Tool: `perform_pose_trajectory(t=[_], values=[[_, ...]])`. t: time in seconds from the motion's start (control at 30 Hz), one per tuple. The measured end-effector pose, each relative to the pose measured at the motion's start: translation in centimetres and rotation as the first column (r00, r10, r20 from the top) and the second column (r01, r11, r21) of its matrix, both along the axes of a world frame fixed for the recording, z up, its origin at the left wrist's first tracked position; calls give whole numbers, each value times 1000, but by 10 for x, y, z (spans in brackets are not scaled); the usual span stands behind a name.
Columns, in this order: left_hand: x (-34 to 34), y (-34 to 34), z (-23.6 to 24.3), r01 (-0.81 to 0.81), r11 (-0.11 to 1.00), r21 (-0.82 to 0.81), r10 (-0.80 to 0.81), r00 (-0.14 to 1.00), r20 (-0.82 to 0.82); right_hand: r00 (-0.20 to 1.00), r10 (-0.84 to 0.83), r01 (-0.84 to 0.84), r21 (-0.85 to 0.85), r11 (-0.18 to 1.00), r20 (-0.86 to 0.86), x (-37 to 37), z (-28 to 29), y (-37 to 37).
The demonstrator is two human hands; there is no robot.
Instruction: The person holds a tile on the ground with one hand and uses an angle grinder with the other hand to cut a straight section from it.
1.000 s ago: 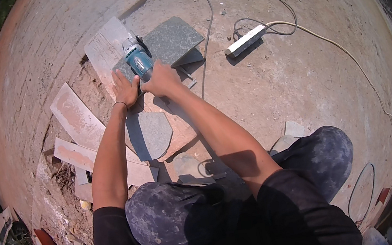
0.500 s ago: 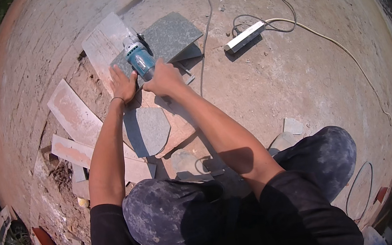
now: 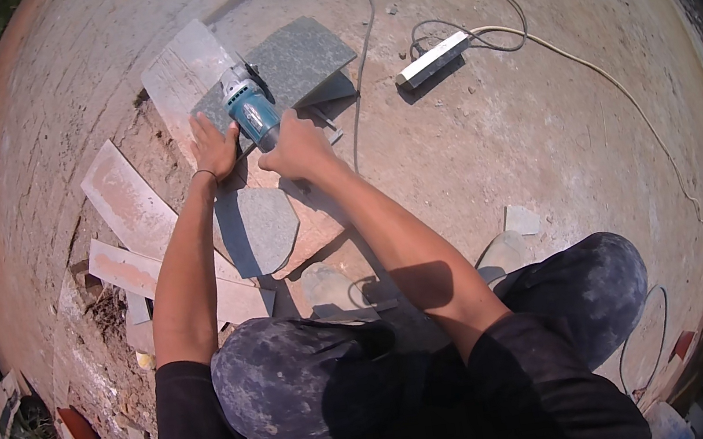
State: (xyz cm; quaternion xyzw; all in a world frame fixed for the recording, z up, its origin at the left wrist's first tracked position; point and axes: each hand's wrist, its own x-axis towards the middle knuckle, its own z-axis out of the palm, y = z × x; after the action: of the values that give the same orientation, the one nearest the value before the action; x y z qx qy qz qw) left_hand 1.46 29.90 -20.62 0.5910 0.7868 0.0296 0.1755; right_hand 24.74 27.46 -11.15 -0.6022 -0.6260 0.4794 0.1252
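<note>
My right hand (image 3: 299, 148) is wrapped round the rear of a teal angle grinder (image 3: 252, 113), whose grey head points away from me. The grinder's disc side rests at a dark grey stone tile (image 3: 299, 56); whether the disc touches it I cannot make out. With fingers spread, my left hand (image 3: 215, 149) presses flat on the tile's near left part, beside the grinder. Under the tile lies a pale slab (image 3: 182, 64), dusty at its far end. Closer to me a cut grey stone piece (image 3: 268, 229) sits on a pinkish slab (image 3: 317, 229).
A white power strip (image 3: 432, 61) lies to the right, with a dark cable (image 3: 522, 2) looping around it and a pale cord (image 3: 608, 79) running right. Long tile offcuts (image 3: 129, 200) lie at left over broken earth. A small tile scrap (image 3: 522, 220) is near my right knee.
The whole scene shifts slightly left in view. My hands, the grinder and the tile keep nearly the same places relative to each other.
</note>
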Motion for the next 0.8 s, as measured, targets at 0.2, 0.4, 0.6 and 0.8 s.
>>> perform_pose_trajectory(t=[0.2, 0.4, 0.6, 0.8], values=[[-3, 0, -2, 11, 1000, 5, -10, 1000, -23, 1000, -10, 10, -9, 1000, -8, 4, 6, -7], [-4, 0, -3, 11, 1000, 5, -11, 1000, -21, 1000, -8, 8, 2, 1000, -11, 9, 6, -15], [-3, 1, -3, 0, 1000, 12, 1, 1000, -9, 1000, -10, 9, -7, 1000, -16, 12, 4, -23], [-4, 0, -5, -5, 1000, 15, 5, 1000, -4, 1000, -9, 9, -4, 1000, 23, 17, 7, -31]])
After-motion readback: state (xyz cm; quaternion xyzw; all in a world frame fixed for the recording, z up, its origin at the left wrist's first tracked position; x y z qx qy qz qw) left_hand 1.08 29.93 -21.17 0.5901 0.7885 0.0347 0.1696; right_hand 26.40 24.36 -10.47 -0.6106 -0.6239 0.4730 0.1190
